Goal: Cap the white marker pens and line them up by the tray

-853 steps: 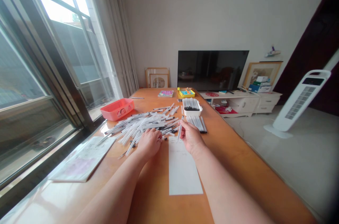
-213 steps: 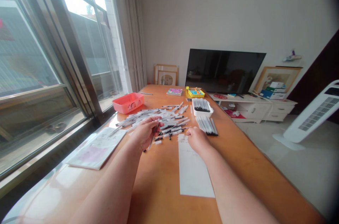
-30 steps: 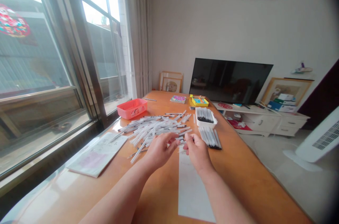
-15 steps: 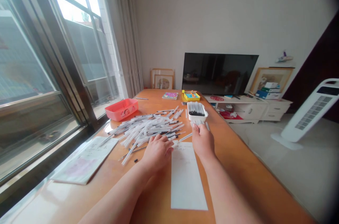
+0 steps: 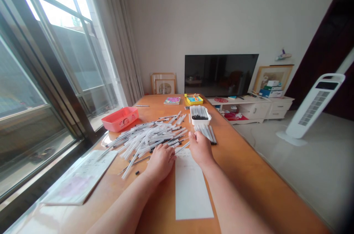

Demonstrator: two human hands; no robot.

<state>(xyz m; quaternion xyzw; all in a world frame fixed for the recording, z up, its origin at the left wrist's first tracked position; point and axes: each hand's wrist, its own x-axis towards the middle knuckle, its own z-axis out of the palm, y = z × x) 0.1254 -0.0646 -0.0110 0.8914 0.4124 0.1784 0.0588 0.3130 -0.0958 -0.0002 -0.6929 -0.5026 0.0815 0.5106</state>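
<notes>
My right hand [image 5: 200, 147] is closed, thumb against fingers, on the end of a clear pen barrel [image 5: 182, 147] that slants down to the left. Just beyond its knuckles lies a row of pens [image 5: 208, 133] with dark ends. My left hand [image 5: 162, 160] rests at the near edge of a loose pile of pens [image 5: 151, 134], its fingers curled; whatever is under them is hidden. Between my forearms lies a long white sheet of paper [image 5: 190, 189] with faint writing near its top. A small black cap [image 5: 137, 172] sits left of my left hand.
Behind the row stands a white box [image 5: 200, 121] filled with pens. A red basket [image 5: 120, 119] is beyond the pile at left. A written-on booklet [image 5: 80, 178] lies front left. Farther back are a colourful book [image 5: 172, 100] and a yellow box [image 5: 193, 100].
My right hand has drawn back and left from the row of pens beside the white box, bringing the pen barrel towards my left hand. The view has turned slightly right.
</notes>
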